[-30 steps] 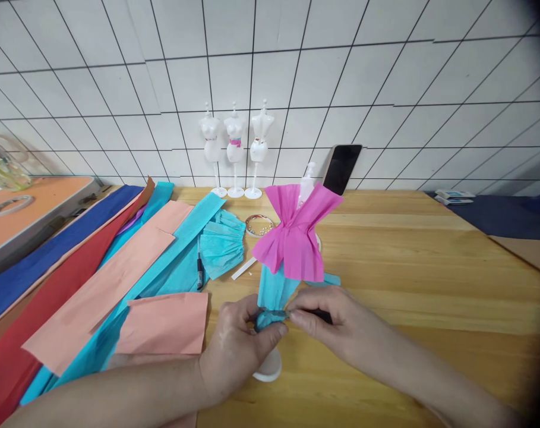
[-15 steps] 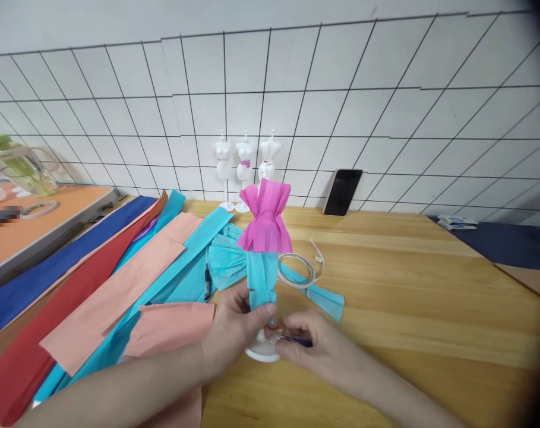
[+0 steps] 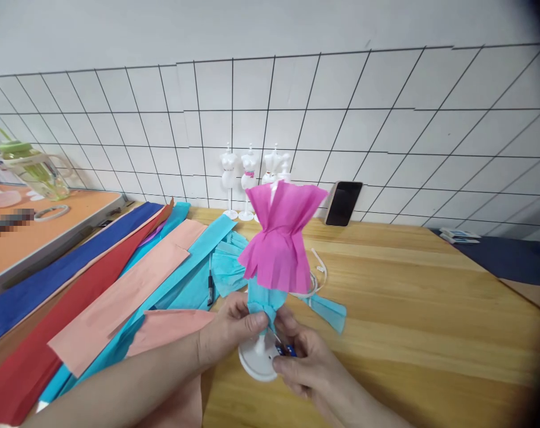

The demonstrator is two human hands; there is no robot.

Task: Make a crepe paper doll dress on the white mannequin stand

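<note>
A small white mannequin stand wears a pleated pink crepe-paper top (image 3: 281,238) over a light blue paper skirt (image 3: 263,300). Its round white base (image 3: 256,361) rests on the wooden table (image 3: 407,309). My left hand (image 3: 231,330) pinches the gathered lower end of the blue skirt. My right hand (image 3: 303,362) is closed beside the base, holding a small dark blue object (image 3: 290,351) I cannot name, with a thin white piece between the fingers.
Long crepe-paper strips lie at left: dark blue (image 3: 51,279), red (image 3: 42,333), peach (image 3: 122,291), light blue (image 3: 193,249). A black pen (image 3: 211,284) lies among them. Three white mannequins (image 3: 249,178) and a phone (image 3: 343,203) stand against the tiled wall. A tape ring (image 3: 312,285) lies behind the dress.
The dressed mannequin went from tilted toward me to upright on its base. My left hand stays on the skirt's end; my right hand moved down beside the base.
</note>
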